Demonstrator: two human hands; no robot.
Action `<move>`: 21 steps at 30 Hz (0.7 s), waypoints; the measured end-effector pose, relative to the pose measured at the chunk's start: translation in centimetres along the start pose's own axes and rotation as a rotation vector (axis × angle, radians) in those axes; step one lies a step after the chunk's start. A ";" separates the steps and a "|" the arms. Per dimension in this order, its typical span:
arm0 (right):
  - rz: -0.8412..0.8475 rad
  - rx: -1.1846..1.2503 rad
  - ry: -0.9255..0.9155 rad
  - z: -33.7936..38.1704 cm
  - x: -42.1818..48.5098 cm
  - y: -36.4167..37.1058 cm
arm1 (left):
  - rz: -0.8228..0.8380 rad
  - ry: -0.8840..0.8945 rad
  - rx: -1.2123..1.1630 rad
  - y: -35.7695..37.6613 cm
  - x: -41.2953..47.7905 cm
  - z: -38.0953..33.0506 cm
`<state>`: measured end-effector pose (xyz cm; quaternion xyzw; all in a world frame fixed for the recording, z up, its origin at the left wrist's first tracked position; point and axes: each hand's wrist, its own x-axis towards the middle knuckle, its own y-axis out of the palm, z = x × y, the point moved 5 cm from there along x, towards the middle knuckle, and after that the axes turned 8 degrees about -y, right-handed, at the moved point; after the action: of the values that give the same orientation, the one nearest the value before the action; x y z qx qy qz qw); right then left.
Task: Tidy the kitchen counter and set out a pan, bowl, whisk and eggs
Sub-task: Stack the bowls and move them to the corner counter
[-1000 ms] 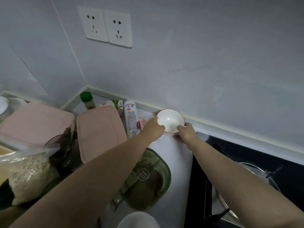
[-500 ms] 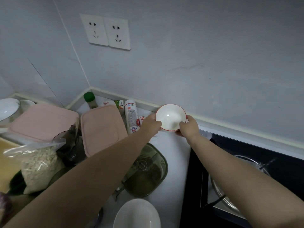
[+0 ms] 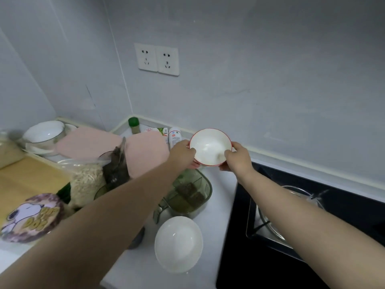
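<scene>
Below grey walls (image 3: 270, 80), white counter (image 3: 220, 197) (cluttered) abuts hob (image 3: 235, 257).

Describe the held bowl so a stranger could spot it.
Below the double wall socket, beside the black hob, the left hand and right hand hold a small bowl. Unlike the plain white bowl nearer the camera, its rim is red.

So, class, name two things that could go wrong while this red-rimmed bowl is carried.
1. The left hand and right hand hold the red-rimmed bowl by its edges; it might slip onto the green container.
2. The white bowl sits near the counter's front edge; a passing arm could knock it off.
</scene>
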<state>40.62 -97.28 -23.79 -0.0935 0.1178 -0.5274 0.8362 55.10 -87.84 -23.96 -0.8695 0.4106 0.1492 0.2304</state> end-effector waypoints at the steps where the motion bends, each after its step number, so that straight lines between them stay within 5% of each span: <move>1: 0.015 0.000 -0.008 0.1 -0.9 0.0 | -0.019 0.009 0.015 -0.3 -0.8 0.3; 21: 0.381 -0.425 -0.207 -3.5 -14.6 3.6 | -0.191 -0.058 0.103 -5.0 -15.0 12.6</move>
<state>36.64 -82.62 -26.68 -0.2957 0.1553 -0.3123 0.8893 48.85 -68.84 -26.54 -0.8870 0.3263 0.1303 0.2998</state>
